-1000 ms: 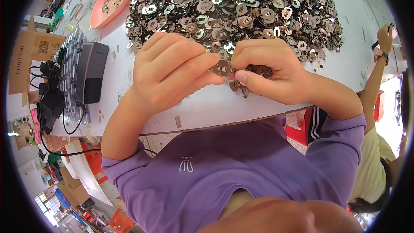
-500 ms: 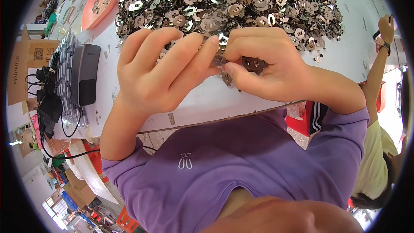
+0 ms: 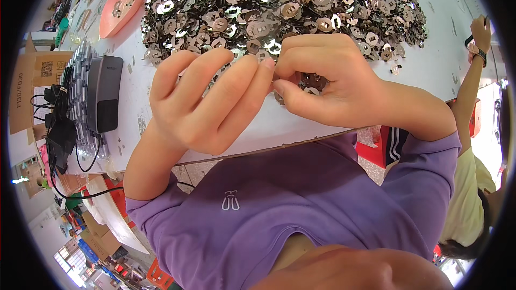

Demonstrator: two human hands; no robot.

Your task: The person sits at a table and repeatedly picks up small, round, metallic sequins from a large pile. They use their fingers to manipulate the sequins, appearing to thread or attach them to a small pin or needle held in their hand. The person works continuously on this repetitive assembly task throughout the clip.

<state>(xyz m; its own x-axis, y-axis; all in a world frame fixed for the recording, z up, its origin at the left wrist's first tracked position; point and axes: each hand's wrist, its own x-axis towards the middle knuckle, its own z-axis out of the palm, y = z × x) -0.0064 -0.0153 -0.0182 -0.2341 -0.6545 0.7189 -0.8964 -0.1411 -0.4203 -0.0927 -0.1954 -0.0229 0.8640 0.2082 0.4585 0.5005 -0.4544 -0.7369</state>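
In front of the big heap of shiny stamped metal discs point(image 3: 289, 9), my two hands meet at the fingertips. My left hand point(image 3: 212, 99) is closed, its fingers bent and its index fingertip touching or almost touching the right hand's fingers; its thumb is hidden. Thumb and index finger of my right hand point(image 3: 341, 83) come together in a pinch. Whatever sits between the fingertips is too small and covered to make out. A few more metal discs point(image 3: 313, 80) lie on the white table point(image 3: 258, 129), seen through the curl of my right hand.
A pink tray point(image 3: 122, 5) with a few small pieces stands at the far left. Nearer are a dark grey box-shaped device point(image 3: 106, 94), bundled cables point(image 3: 59, 129) and a cardboard box point(image 3: 51, 70). Another person's hand point(image 3: 480, 35) rests at the table's right side.
My left hand has shifted slightly down and its fingertips have closed in towards the right hand. The right hand stays nearly in place.
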